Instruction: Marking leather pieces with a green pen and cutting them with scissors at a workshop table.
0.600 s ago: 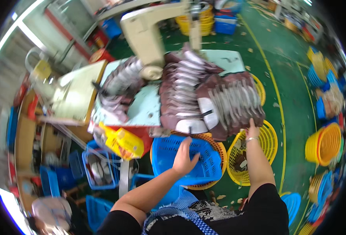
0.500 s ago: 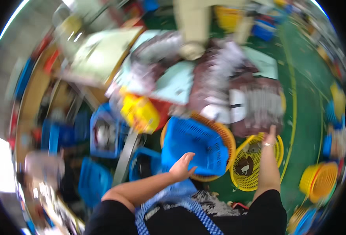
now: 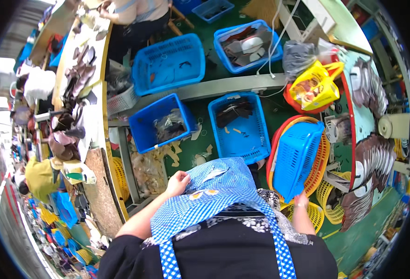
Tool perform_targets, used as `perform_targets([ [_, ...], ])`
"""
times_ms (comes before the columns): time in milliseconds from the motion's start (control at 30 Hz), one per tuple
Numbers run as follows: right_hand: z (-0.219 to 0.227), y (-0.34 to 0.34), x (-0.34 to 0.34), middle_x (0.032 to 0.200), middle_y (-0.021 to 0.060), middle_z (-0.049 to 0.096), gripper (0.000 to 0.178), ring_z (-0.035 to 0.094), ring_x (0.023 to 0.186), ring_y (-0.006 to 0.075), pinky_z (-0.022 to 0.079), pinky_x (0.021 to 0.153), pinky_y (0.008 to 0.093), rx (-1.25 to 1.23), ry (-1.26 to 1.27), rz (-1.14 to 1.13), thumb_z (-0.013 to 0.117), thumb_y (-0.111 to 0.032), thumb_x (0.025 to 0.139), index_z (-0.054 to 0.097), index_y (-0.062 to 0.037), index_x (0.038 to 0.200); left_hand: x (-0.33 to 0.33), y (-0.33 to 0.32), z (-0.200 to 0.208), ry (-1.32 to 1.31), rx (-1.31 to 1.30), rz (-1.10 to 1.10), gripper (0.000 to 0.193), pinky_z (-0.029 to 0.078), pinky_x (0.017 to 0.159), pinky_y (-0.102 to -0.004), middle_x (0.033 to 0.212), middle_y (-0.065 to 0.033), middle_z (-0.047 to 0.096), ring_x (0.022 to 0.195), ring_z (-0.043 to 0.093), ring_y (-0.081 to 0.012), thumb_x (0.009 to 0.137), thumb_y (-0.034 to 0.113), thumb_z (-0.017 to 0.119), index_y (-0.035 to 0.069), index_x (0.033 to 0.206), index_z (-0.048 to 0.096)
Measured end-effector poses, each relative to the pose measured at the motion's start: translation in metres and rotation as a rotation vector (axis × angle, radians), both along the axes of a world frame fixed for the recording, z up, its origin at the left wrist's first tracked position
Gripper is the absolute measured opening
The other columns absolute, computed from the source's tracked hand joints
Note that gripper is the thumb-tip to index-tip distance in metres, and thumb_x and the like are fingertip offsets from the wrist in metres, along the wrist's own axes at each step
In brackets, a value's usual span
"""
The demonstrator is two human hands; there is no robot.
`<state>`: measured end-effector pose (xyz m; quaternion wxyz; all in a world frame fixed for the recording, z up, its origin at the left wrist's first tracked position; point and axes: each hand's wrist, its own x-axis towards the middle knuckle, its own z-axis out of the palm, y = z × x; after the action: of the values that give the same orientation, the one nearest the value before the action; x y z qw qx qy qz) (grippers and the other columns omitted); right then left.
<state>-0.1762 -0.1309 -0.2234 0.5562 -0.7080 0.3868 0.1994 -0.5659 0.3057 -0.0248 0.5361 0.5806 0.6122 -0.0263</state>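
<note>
My left hand (image 3: 179, 182) is raised beside my blue checked apron (image 3: 216, 179), its fingers curled in and no object showing in them. To the right, my right hand (image 3: 301, 199) is at the near end of a blue plastic basket (image 3: 294, 158), where its fingers are mostly hidden. This basket sits tilted in an orange basket (image 3: 324, 160), with a red rim (image 3: 275, 139) around it. Below my right hand is a yellow mesh basket (image 3: 315, 216). Just ahead stands a blue crate (image 3: 235, 144) with dark scraps inside.
A deep blue bin (image 3: 144, 130) holds a clear plastic bag. Beyond a grey beam (image 3: 205, 86) stand more blue crates (image 3: 170, 60). A yellow bag (image 3: 317, 86) rests near the worktable (image 3: 349, 111) with rows of brown pieces. At the left runs a cluttered bench (image 3: 103, 181); a person (image 3: 142, 11) sits beyond.
My view has swung left, bringing the crates and left bench closer to the middle. My left hand's fingers, spread before, are now curled. My right hand has shifted to the blue basket's near end.
</note>
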Motion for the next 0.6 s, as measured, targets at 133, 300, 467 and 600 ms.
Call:
perform_targets([
  [133,0.007,0.209,-0.025,0.073,0.0059,0.060,0.038,0.056,0.054,0.0157,0.043,0.046,0.0264,-0.076,0.128,0.796,0.059,-0.043,0.083,0.055,-0.0070,0.092,-0.108,0.011,-0.023,-0.049,-0.061,0.344,0.016,0.048,0.063,-0.0240,0.083,-0.0070,0.062,0.072,0.061,-0.0133,0.089,0.016,0.055,0.001,0.094,0.054],
  [300,0.028,0.393,-0.100,0.078,0.0052,0.062,0.037,0.059,0.060,0.0126,0.045,0.049,0.0245,-0.005,0.169,1.201,0.057,-0.041,0.085,0.056,-0.0055,0.095,-0.226,-0.016,-0.032,-0.115,-0.153,0.713,0.014,0.041,0.047,-0.0203,0.070,-0.0043,0.058,0.055,0.048,-0.0066,0.091,0.016,0.053,0.003,0.090,0.052],
  [467,-0.018,0.479,-0.140,0.076,0.0050,0.063,0.032,0.060,0.058,0.0127,0.044,0.046,0.0248,-0.157,0.230,1.387,0.063,-0.034,0.082,0.054,-0.0049,0.093,-0.318,-0.079,-0.069,-0.005,-0.289,0.570,0.024,0.041,0.048,-0.0231,0.063,-0.0043,0.059,0.053,0.051,-0.0077,0.090,0.023,0.052,0.003,0.078,0.055],
  [600,-0.107,0.514,-0.130,0.074,0.0080,0.063,0.046,0.060,0.055,0.0145,0.044,0.043,0.0268,-0.375,0.166,1.347,0.069,-0.031,0.077,0.049,-0.0036,0.109,-0.355,-0.139,-0.101,0.362,-0.176,0.507,0.022,0.046,0.060,-0.0264,0.068,-0.0040,0.060,0.060,0.053,-0.0106,0.087,0.022,0.058,0.001,0.081,0.057],
])
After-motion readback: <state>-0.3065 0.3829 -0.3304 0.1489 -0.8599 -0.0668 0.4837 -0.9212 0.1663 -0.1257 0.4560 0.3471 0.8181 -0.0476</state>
